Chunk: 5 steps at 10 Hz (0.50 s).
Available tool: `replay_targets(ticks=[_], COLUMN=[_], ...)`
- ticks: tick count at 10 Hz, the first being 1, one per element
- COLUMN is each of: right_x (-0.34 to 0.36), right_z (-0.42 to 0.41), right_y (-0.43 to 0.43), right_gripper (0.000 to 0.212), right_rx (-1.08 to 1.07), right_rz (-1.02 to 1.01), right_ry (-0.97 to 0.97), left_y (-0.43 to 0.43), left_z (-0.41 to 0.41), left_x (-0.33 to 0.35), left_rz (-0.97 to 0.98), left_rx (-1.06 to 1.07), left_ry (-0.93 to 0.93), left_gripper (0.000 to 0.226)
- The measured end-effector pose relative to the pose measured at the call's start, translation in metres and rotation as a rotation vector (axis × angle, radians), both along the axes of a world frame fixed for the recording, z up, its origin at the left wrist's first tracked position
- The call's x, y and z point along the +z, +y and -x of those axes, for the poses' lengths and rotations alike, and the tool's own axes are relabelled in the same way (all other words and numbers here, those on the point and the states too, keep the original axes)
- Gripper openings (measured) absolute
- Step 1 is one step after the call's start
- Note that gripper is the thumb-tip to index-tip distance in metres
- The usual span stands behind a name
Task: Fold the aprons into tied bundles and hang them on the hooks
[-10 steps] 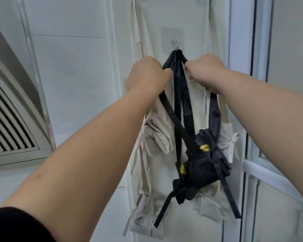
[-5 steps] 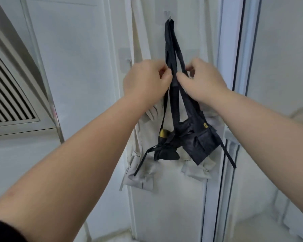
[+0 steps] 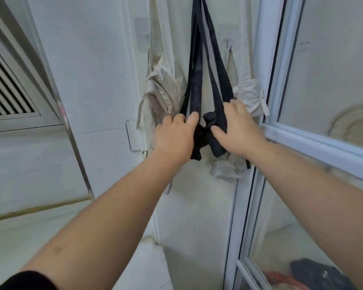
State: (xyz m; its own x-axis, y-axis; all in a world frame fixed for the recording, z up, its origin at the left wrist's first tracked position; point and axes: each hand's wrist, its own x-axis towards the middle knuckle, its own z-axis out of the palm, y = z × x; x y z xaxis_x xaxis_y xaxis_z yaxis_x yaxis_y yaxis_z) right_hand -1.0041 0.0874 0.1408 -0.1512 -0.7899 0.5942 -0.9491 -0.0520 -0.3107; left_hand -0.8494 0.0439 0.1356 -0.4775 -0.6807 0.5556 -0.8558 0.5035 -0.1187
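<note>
A black apron bundle [image 3: 204,136] hangs against the white wall by its long black straps [image 3: 197,70], which run up out of the top of the view. My left hand [image 3: 174,136] grips the bundle's left side where the left straps end, fingers curled over the cloth. On the right side my right hand [image 3: 238,127] holds the bundle and the right strap between thumb and fingers. The hook that bears the straps is out of view. Behind the black apron hang beige apron bundles: one on the left [image 3: 161,95], one on the right [image 3: 248,97] and one lower down [image 3: 224,169].
A small wall hook [image 3: 230,48] carries the right beige strap, and an adhesive hook plate [image 3: 142,35] sits at the left. A vent grille [image 3: 8,93] fills the far left. A white window frame [image 3: 302,141] runs close on the right, with dark and red items [image 3: 314,273] behind the glass.
Both hands have slid down the black straps from just under the hook to the bundle itself. The view has tilted down, so the hook has left the top of the view.
</note>
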Motion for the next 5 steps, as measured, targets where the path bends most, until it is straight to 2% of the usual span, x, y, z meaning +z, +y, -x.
replay_targets(ticks=[1,2,3,4,5], right_x=[-0.011,-0.021,-0.022,-0.019,-0.016], right_z=[-0.001,-0.003,-0.007,-0.011,-0.014], right_y=[0.001,-0.010,-0.014,0.001,0.022], right_gripper=[0.061,0.042,0.047,0.053,0.044], right_rx=[-0.044,-0.123,-0.125,-0.101,-0.106], right_rz=[0.091,-0.003,-0.108,-0.069,0.049], right_ry=[-0.060,0.046,0.070,0.028,-0.015], left_y=[-0.002,0.003,0.007,0.015,0.022], left_z=[-0.012,-0.023,-0.028,-0.031,-0.032], left_x=[-0.008,-0.017,-0.021,-0.023,-0.018], left_rz=[0.068,0.069,-0.088,-0.096,-0.060], left_rx=[-0.073,-0.122,-0.115,-0.168,-0.193], left_ry=[0.181,0.373,0.372,0.391,0.412], left_gripper=[0.049,0.043,0.051,0.056,0.051])
